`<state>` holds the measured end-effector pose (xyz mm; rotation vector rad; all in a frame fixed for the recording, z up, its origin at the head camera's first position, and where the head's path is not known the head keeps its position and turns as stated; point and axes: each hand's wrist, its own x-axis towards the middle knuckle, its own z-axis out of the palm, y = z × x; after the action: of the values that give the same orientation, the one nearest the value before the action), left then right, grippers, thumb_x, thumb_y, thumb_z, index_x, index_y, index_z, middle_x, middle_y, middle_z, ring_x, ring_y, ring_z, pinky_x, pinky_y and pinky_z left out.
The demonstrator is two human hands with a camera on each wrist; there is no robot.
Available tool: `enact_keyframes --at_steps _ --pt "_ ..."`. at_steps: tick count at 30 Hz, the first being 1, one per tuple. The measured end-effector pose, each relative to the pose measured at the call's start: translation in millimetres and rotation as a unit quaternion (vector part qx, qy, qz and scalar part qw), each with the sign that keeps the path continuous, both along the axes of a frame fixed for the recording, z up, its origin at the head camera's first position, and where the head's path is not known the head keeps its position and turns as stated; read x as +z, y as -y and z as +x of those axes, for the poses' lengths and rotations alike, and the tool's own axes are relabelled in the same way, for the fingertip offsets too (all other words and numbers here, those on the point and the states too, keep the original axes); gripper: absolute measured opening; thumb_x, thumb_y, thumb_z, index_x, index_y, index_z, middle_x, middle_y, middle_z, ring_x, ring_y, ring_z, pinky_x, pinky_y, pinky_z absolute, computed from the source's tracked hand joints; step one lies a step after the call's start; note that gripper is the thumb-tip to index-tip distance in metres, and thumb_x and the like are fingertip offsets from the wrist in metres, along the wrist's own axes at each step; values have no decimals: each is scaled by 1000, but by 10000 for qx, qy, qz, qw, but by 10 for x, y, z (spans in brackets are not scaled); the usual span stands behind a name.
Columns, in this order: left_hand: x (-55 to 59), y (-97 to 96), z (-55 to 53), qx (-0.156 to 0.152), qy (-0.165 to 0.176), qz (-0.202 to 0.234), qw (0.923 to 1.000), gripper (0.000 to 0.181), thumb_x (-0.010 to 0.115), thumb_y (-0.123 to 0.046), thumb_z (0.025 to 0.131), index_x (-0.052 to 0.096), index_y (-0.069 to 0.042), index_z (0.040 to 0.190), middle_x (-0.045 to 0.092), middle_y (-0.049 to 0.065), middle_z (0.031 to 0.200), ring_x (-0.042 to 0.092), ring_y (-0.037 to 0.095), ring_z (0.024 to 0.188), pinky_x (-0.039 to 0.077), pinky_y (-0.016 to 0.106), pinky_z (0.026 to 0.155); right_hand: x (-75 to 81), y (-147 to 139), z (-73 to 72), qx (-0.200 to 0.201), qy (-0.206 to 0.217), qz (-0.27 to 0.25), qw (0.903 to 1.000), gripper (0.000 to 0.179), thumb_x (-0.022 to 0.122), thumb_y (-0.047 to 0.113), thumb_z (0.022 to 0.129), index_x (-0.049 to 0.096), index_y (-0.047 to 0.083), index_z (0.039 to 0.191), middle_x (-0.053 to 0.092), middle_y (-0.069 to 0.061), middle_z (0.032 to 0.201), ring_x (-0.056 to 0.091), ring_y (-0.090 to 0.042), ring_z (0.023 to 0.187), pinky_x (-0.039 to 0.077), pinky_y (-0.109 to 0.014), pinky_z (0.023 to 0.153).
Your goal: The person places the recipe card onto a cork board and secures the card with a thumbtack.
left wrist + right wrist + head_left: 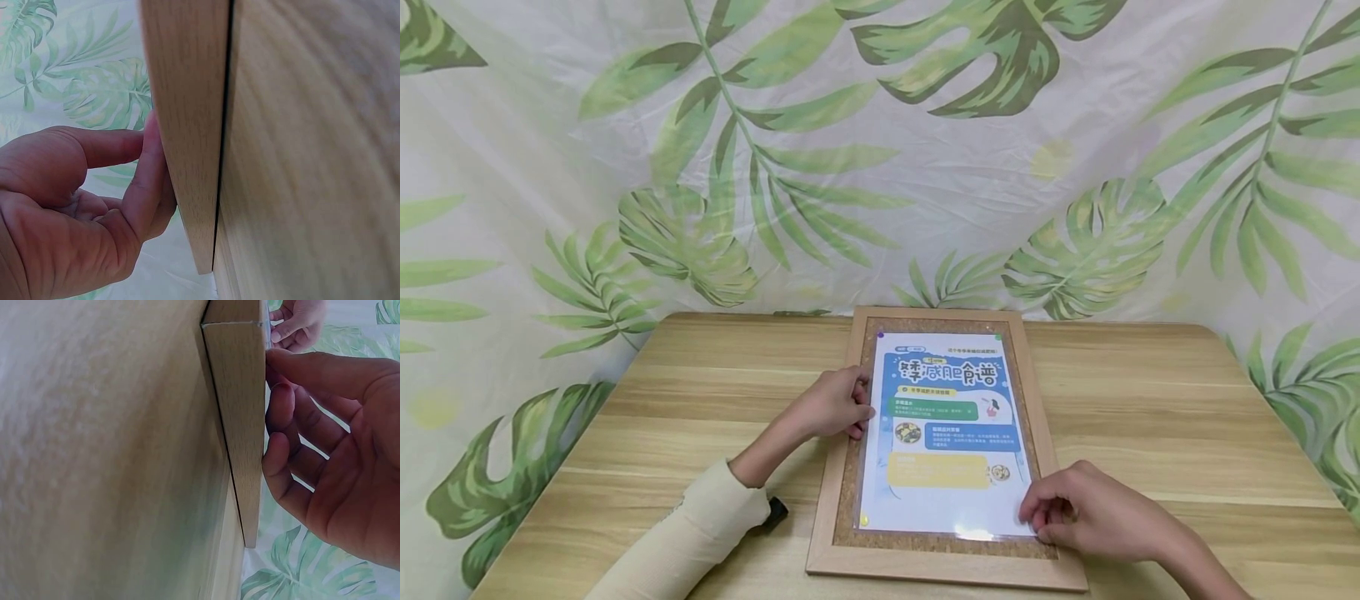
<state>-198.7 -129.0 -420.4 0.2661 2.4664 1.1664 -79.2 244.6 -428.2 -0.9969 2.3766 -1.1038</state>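
A printed, glossy sheet (pixel 947 504) lies on a wood-framed cork board (pixel 947 567). Pushpins sit at three of its corners: a purple pushpin (pixel 881 335), a green pushpin (pixel 998 337) and a yellow pushpin (pixel 864 520). My left hand (pixel 835 404) rests with bent, relaxed fingers at the sheet's left edge, over the board's frame (pixel 187 125). At the bottom right corner of the sheet, my right hand (pixel 1093 512) has thumb and forefinger close together. Those fingers cover that corner, so I cannot tell whether they pinch anything.
The board lies on a wood-grain table (pixel 1150 400). Behind the table hangs a leaf-patterned cloth (pixel 955 192). A small black object (pixel 772 514) shows beside the left sleeve (pixel 700 521).
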Motion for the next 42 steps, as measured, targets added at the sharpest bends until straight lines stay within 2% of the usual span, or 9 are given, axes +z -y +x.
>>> enact_keyframes --at_steps 32,38,42 --pt "7 5 7 14 -20 24 10000 48 70 6 99 53 8 143 64 14 93 70 20 66 66 30 57 -4 1 -4 -34 -51 -25 10000 20 80 2 93 77 20 102 70 17 83 60 9 73 57 -18 58" --pt "15 4 14 -17 -43 25 10000 49 70 6 99 52 9 144 64 13 92 70 20 65 66 30 57 -24 -2 -20 -79 48 -78 9999 20 80 3 92 78 20 101 70 16 83 60 8 74 57 -18 57" --pt "17 -3 11 -39 -56 -5 10000 49 70 5 98 52 9 144 64 13 92 70 19 65 66 30 57 -37 -22 -59 -34 325 -141 9994 15 82 8 93 78 20 100 71 15 84 60 7 74 56 -18 57"
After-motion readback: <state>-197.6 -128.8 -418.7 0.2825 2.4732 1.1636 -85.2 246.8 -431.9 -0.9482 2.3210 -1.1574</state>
